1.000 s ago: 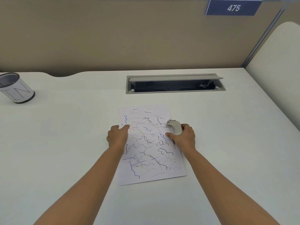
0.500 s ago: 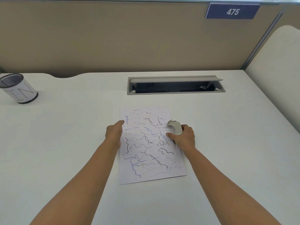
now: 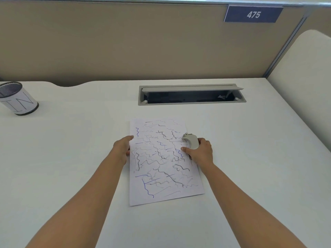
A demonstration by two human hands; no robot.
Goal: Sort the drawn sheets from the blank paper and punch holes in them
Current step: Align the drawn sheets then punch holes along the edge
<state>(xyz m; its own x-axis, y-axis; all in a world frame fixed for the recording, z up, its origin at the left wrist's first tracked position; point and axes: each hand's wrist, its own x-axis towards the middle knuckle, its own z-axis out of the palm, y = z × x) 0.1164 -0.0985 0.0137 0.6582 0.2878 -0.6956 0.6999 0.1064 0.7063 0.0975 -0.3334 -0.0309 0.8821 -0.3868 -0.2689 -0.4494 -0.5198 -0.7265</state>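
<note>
The right hand [image 3: 201,152] grips the hole punch [image 3: 190,141] over the right edge of the drawn sheet [image 3: 164,163], which lies mid-desk [image 3: 71,149], while the loosely curled left hand [image 3: 122,148], holding nothing, steadies its left edge, probably against sliding

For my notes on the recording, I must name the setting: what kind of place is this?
Probably an office cubicle desk. A beige partition carries a blue number plate reading 475, and the white desk has a cable tray built in.
</note>
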